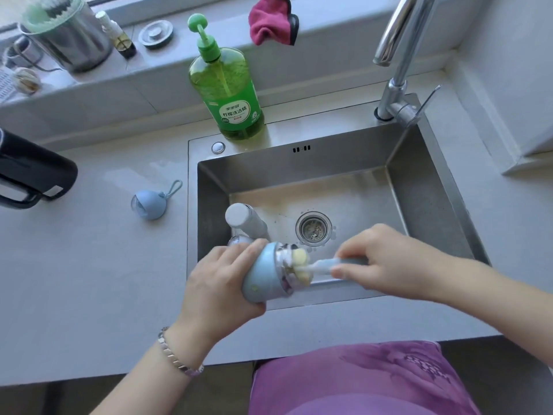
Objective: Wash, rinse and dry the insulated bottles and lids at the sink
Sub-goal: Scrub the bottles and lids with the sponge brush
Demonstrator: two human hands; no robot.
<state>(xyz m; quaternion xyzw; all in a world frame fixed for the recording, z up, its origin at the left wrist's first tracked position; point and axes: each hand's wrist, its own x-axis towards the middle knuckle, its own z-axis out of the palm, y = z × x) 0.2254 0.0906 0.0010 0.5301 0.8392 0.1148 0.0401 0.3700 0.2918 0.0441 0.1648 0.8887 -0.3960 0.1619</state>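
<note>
Head view looks steeply down; sink (434,187) close.

Looks like a home kitchen. Shows a steel sink (434,190), tap (398,76), green dish-soap bottle (230,94) and black kettle (33,172) on a counter (89,265).

The left hand (221,280) is gripping a blue bottle (263,275) over the sink (434,187) while the right hand (386,262) is holding a sponge brush (302,266) at its mouth.

I see a brushed steel sink (299,172) beyond my left hand's (218,283) matt bottle (263,283) and my right hand's (389,262) spongy brush (300,266).
</note>
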